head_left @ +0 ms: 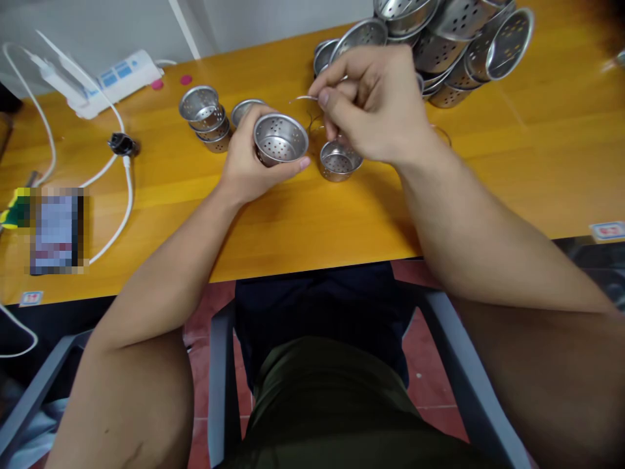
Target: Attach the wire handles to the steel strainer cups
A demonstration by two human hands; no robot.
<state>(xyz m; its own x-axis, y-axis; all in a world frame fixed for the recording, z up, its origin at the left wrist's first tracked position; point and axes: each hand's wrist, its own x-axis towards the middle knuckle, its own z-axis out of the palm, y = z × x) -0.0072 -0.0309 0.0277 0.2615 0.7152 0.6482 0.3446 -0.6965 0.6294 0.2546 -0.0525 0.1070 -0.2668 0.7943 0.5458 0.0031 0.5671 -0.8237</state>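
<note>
My left hand (247, 163) is wrapped round a perforated metal cup (280, 140), its open mouth tilted up toward me. Thumb and fingertips of my right hand (374, 107) pinch a thin curved wire (306, 98), whose pale free end points left, above and apart from the cup's rim. Under my right hand a smaller perforated cup (339, 166) stands on the table, partly covered by the fingers. Just behind my left hand sits another metal cup (245, 108), mostly hidden. Some thin dark strands show between the hands, too fine to make out.
A short stack of perforated cups (208, 120) stands left on the wooden table (303, 228). A big pile of cups (449, 45) fills the back right. White cables, a power strip (129, 75), a black plug (122, 144) and a blurred-out phone (56, 231) lie at the left.
</note>
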